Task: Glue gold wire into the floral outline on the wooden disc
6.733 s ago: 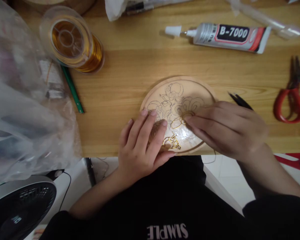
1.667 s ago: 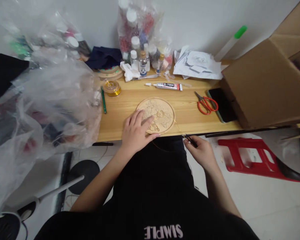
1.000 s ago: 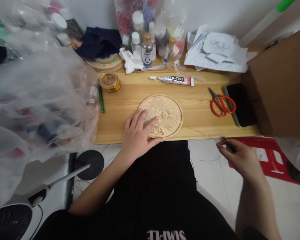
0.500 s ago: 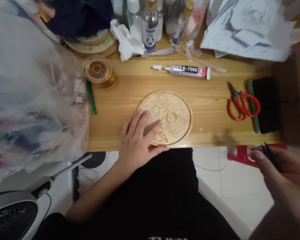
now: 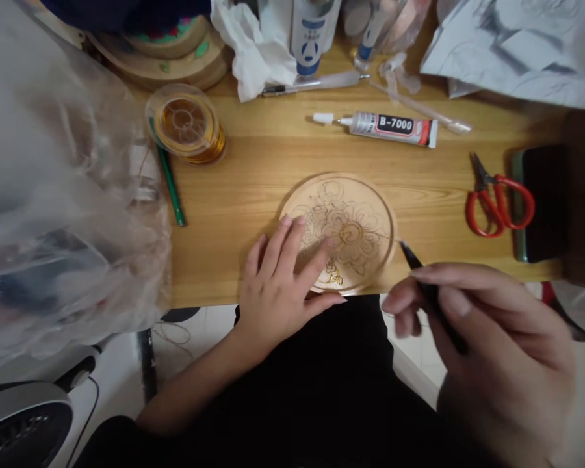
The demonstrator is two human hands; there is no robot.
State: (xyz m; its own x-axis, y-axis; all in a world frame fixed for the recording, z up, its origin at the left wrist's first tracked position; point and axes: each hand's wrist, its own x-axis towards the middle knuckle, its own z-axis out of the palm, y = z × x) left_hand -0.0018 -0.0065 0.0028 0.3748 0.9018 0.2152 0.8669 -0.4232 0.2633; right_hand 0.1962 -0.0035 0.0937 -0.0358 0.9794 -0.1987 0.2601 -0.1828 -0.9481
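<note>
The left hand (image 5: 277,299) is lying palm down with its fingers spread, and it is holding nothing in its grasp; its fingertips are resting on the round pale wooden board (image 5: 358,187). This board is lying flat at the near edge of the wooden table (image 5: 253,188), and its raised rim is surrounding a drawn flower pattern. Inside the rim, a coil of gold wire (image 5: 351,233) is lying on the large flower, and a small shaped piece of gold wire (image 5: 335,278) is shining near the lower edge. The right hand (image 5: 497,338) is closing around the black pointed tweezers (image 5: 431,296), whose tip is pointing to the right part of the rim; whether the tip is gripping the thin strand there, I cannot tell.

The clear plastic spool (image 5: 182,123) is carrying wound golden wire and is standing beside the green pencil (image 5: 171,188). The big crumpled clear plastic bag (image 5: 92,214) is covering the left side, with blurred dark blue things showing inside. The silver B-7000 tube (image 5: 390,128) is lying with its white cap (image 5: 323,118) off, near the nozzle; its content is not showing. The bottle with the blue and white label (image 5: 311,39) is standing behind.
</note>
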